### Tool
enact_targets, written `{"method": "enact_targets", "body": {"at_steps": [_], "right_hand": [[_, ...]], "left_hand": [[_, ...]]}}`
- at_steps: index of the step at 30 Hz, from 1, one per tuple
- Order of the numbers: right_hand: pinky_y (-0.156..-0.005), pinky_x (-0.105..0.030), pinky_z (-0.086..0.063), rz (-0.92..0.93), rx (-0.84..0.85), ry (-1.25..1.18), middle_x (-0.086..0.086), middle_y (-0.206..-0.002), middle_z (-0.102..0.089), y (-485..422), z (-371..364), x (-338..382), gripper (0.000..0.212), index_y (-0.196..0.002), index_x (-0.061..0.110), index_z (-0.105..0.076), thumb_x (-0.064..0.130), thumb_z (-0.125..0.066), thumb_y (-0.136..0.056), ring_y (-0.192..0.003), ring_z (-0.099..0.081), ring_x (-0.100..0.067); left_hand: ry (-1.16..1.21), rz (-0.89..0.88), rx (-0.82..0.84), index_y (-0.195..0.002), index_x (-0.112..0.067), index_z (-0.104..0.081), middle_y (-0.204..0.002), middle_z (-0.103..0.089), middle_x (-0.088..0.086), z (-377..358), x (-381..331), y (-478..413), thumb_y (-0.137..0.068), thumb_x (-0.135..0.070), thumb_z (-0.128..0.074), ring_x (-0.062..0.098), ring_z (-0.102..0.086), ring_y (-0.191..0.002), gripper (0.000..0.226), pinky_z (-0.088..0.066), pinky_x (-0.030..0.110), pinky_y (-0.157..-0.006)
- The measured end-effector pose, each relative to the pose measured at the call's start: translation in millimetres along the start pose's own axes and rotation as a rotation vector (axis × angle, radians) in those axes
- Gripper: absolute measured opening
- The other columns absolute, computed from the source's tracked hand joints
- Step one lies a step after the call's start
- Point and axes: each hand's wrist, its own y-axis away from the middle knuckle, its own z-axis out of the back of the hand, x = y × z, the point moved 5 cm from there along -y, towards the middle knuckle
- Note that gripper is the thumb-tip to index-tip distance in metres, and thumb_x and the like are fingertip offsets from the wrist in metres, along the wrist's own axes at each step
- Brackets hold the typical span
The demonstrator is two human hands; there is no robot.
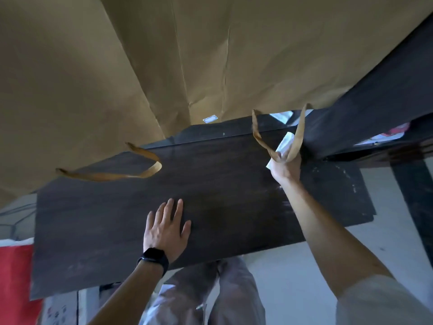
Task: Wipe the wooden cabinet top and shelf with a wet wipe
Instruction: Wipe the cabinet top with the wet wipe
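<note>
- Dark-stained wood, the cabinet top (210, 195), filled the middle of the head view, its nearer stretch bare and its far edge overhung by a large brown paper bag (164, 55).
- The right hand (284, 168) was raised over the right part of the top, fingers curled round one bag handle (297, 134), with the white wet wipe (284, 143) pinched in the same grip and sticking up beside the strap.
- The bag's other handle (110, 175) hung loose just above the wood, so the bag looked to be carried clear of the surface, not resting on it.
- The left hand (167, 231), a black watch (154, 258) on its wrist, lay flat on the near middle of the top, fingers straight and slightly spread, holding nothing.
- Judged from this, the step in hand was clearing the bag off the top so the wood could be wiped; wiping proper seemed not yet under way here, as the wipe was off the surface.
- Pale streaks (339, 174) marked the right end of the top.
- The next move called for setting the bag down elsewhere without dropping the wipe, then freeing the wipe and pressing it onto the wood.
- Which dark panel was the shelf could not be told.
</note>
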Motion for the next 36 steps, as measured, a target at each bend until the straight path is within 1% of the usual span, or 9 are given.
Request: {"method": "enact_targets", "body": {"at_steps": [2,5,9,12,16,18,23,29,36], "right_hand": [[-0.11,-0.044,-0.041,0.191,-0.048,0.139,-0.019,-0.143,-0.048,9.7,13.8,-9.5,0.055,-0.14,0.001,-0.038,0.009,-0.052,-0.088,-0.13,-0.048,-0.033],[-0.119,-0.044,-0.027,0.426,-0.046,0.413,-0.021,-0.155,-0.034,7.3,20.4,-10.8,0.055,-0.146,-0.006,-0.032,0.001,-0.044,-0.093,-0.146,-0.028,-0.033],[-0.121,-0.048,-0.015,0.557,0.153,0.748,-0.021,-0.163,-0.01,-20.7,-1.9,-10.8,0.064,-0.152,-0.007,-0.012,0.018,-0.039,-0.1,-0.151,-0.012,-0.033],[-0.122,-0.05,-0.005,0.447,0.196,0.68,-0.02,-0.163,-0.014,-38.8,-15.8,-16.0,0.061,-0.153,-0.002,-0.017,0.032,-0.03,-0.104,-0.151,-0.01,-0.033],[-0.123,-0.048,-0.005,0.277,0.042,0.484,-0.02,-0.164,-0.006,-39.1,-19.3,-8.0,0.072,-0.154,-0.001,-0.01,0.041,-0.025,-0.098,-0.153,-0.003,-0.029],[-0.122,-0.049,-0.002,0.188,0.095,0.448,-0.02,-0.164,0.0,-28.7,-20.4,-11.0,0.083,-0.155,-0.002,-0.004,0.047,-0.018,-0.09,-0.153,0.002,-0.03],[-0.121,-0.056,-0.003,0.067,0.172,0.472,-0.013,-0.164,0.013,40.8,-5.0,-73.1,0.076,-0.155,0.002,0.002,0.049,-0.016,-0.099,-0.151,0.016,-0.024],[-0.119,-0.058,-0.009,0.221,0.218,0.548,-0.019,-0.164,-0.001,140.0,20.0,-136.4,0.076,-0.154,-0.001,-0.008,0.048,-0.025,-0.099,-0.153,-0.001,-0.029],[-0.122,-0.052,-0.013,0.59,0.307,0.63,-0.019,-0.164,0.0,91.0,6.3,-93.4,0.075,-0.155,-0.001,-0.006,0.048,-0.026,-0.101,-0.153,0.004,-0.03]], "left_hand": [[0.029,-0.003,-0.002,-0.154,-0.02,-0.036,-0.159,-0.036,0.008,-3.2,-4.6,-3.9,-0.097,-0.051,-0.028,0.028,-0.036,-0.145,0.066,-0.028,0.051,-0.116],[0.055,-0.036,0.017,-0.159,-0.032,-0.018,-0.167,-0.014,0.0,-8.4,-20.0,-12.8,-0.103,-0.05,-0.029,0.022,-0.016,-0.153,0.06,-0.014,0.052,-0.12],[0.082,-0.036,0.037,-0.159,-0.039,-0.006,-0.168,0.002,-0.003,-12.6,-44.4,-22.3,-0.103,-0.053,-0.024,0.018,-0.001,-0.155,0.06,-0.003,0.052,-0.122],[0.091,0.043,0.054,-0.158,-0.041,0.003,-0.167,0.012,-0.004,-20.6,-58.4,-19.9,-0.102,-0.057,-0.02,0.018,0.006,-0.155,0.063,0.001,0.052,-0.122],[0.096,0.138,0.07,-0.157,-0.038,0.009,-0.167,0.016,-0.001,-28.0,-75.8,-14.1,-0.1,-0.06,-0.021,0.019,0.01,-0.154,0.069,0.0,0.055,-0.122],[0.098,0.179,0.067,-0.158,-0.036,0.006,-0.167,0.014,0.0,-28.4,-79.5,-12.0,-0.1,-0.061,-0.023,0.02,0.008,-0.154,0.07,-0.001,0.056,-0.121],[0.136,0.267,0.111,-0.159,-0.035,0.004,-0.167,0.014,0.002,-28.4,-110.9,-7.1,-0.097,-0.064,-0.021,0.02,0.009,-0.154,0.072,0.001,0.056,-0.121],[0.147,0.263,0.124,-0.158,-0.039,0.004,-0.167,0.015,0.004,-31.2,-154.0,2.5,-0.098,-0.063,-0.023,0.022,0.009,-0.154,0.071,-0.002,0.057,-0.121],[0.18,0.294,0.097,-0.156,-0.043,0.007,-0.167,0.014,-0.002,-42.4,-164.6,13.7,-0.099,-0.06,-0.022,0.018,0.009,-0.154,0.066,-0.003,0.057,-0.12]]}}
